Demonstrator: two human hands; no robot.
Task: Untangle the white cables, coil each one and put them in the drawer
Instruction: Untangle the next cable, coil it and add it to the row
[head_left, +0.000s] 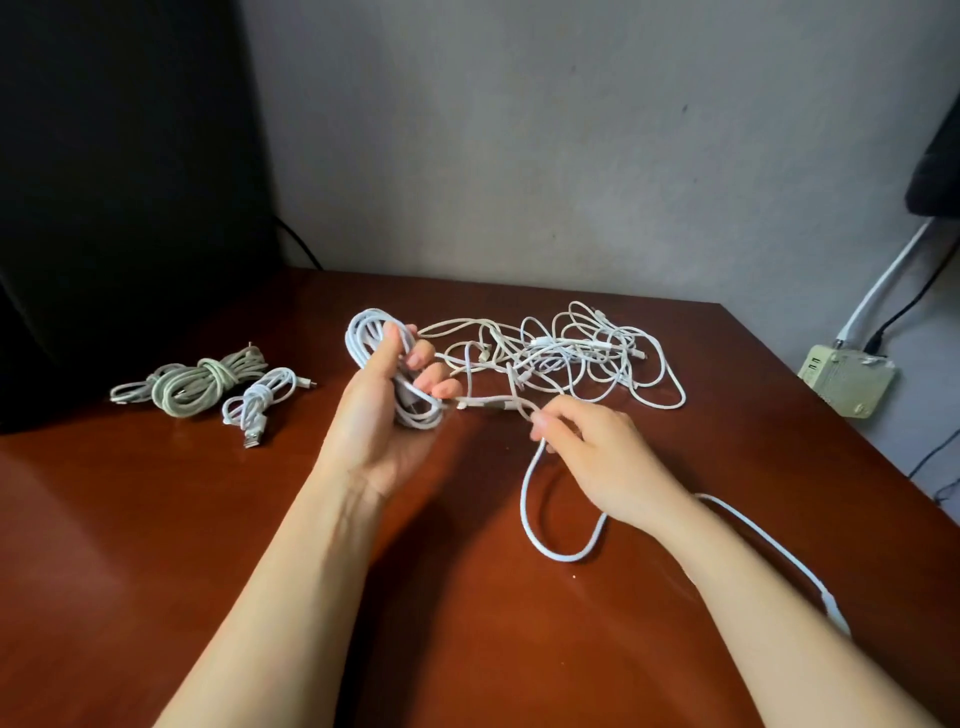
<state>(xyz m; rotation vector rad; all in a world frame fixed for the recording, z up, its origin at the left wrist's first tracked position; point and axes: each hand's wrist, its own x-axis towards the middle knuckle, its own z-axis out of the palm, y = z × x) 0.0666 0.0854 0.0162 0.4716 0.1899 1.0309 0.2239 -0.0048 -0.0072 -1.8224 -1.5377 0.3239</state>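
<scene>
Fingers (434, 382) round cable (359, 332), red-brown table (156, 519), wall (519, 156)

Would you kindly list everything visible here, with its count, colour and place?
table: one, reddish-brown, fills the foreground
tangled cables: one pile, white, far right-centre of table
coil: one, white, in the left hand
loose cable: one, white, looping on the table beneath the right hand
green bundle: one, pale green, table's left
white bundle: one, white, right beside it
adapter box: one, cream, beyond the table's right edge
left hand: one, grips the coil
right hand: one, pinches the loose cable
</scene>
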